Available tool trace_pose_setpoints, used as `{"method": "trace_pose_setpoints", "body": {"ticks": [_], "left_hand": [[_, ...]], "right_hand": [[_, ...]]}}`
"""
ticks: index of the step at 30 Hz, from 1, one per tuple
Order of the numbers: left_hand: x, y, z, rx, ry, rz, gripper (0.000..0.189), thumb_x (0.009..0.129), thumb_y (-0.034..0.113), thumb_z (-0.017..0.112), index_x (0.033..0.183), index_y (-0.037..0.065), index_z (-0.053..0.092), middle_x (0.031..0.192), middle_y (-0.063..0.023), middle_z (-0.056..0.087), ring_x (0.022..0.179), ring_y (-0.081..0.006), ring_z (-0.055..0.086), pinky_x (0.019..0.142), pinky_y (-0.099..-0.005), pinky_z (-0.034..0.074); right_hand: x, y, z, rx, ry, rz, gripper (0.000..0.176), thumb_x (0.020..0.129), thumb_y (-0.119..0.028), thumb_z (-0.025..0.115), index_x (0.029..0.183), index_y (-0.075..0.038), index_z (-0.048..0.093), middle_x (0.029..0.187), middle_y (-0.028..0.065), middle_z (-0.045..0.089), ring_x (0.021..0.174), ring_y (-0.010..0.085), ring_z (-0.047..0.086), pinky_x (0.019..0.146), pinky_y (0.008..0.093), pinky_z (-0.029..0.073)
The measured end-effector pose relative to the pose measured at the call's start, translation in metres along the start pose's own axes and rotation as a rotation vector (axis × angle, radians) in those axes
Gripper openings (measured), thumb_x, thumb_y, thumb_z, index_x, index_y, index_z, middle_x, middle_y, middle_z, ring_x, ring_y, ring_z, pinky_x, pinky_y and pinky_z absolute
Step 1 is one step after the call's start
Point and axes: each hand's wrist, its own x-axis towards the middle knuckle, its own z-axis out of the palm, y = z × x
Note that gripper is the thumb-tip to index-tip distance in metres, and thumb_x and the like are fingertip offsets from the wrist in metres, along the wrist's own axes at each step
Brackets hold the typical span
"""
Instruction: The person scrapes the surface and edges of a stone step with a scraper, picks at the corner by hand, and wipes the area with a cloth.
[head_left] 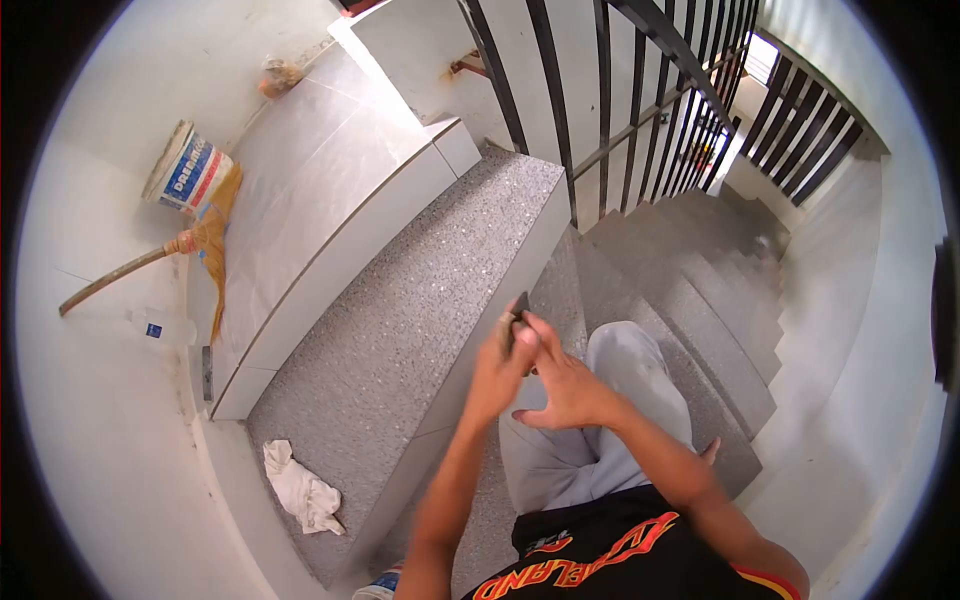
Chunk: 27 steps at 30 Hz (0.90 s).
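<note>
In front of my lap, my left hand (498, 372) is closed around a small dark flat piece (521, 303), whose tip sticks up above the fingers. I cannot make out its exact kind. Close against it is my right hand (572, 388), its fingertips at the piece and the left hand's fingers, its thumb stretched apart below. Both hands are slightly blurred. A speckled grey stair step (390, 290) lies just beyond them, and a crumpled white cloth (301, 488) rests on that step at the lower left.
A tiled upper step (310, 180) holds a straw broom (212, 235) and a labelled paint bucket (190, 170). A clear plastic bottle (160, 328) is by the left wall. Black railing bars (605, 110) stand ahead. Stairs (700, 290) descend at the right. Another bucket (378, 585) shows at the bottom edge.
</note>
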Motion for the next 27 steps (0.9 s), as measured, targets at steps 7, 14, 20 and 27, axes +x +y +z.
{"method": "trace_pose_setpoints", "body": {"ticks": [7,14,20,27], "left_hand": [[0.121,-0.008,-0.104,0.652,0.135,0.006,0.024,0.08,0.02,0.066,0.078,-0.002,0.057,0.065,-0.0064,0.056,0.061,-0.0126,0.051,0.056,-0.0298,0.042],[0.201,-0.035,-0.129,0.862,0.053,0.035,0.036,0.074,0.028,0.072,0.078,-0.002,0.052,0.066,-0.0114,0.056,0.062,-0.0188,0.053,0.058,-0.0359,0.043],[0.252,-0.026,-0.066,0.929,-0.054,0.134,0.051,0.069,0.038,0.079,0.078,-0.004,0.053,0.068,-0.014,0.057,0.063,-0.02,0.055,0.06,-0.037,0.045],[0.288,-0.024,-0.018,0.844,-0.2,0.127,0.059,0.069,0.043,0.08,0.089,-0.007,0.055,0.078,-0.0119,0.059,0.072,-0.0183,0.054,0.067,-0.0355,0.046]], "right_hand": [[-0.013,0.079,-0.03,0.139,-0.104,0.287,0.04,0.077,-0.013,0.068,0.115,-0.004,0.058,0.131,0.0106,0.047,0.092,0.0187,0.061,0.076,0.0307,0.053],[-0.058,0.162,-0.042,0.223,0.194,0.452,0.024,0.081,-0.006,0.063,0.104,0.001,0.059,0.095,0.0107,0.063,0.07,0.0136,0.063,0.063,0.0267,0.051],[-0.046,0.158,-0.043,0.132,0.127,0.512,0.021,0.083,-0.005,0.061,0.101,0.003,0.059,0.087,0.0093,0.064,0.067,0.0133,0.064,0.058,0.0269,0.052],[-0.048,0.16,-0.043,0.345,0.191,0.617,0.02,0.082,-0.009,0.062,0.097,0.004,0.06,0.092,0.0108,0.064,0.067,0.014,0.064,0.054,0.0273,0.054]]}}
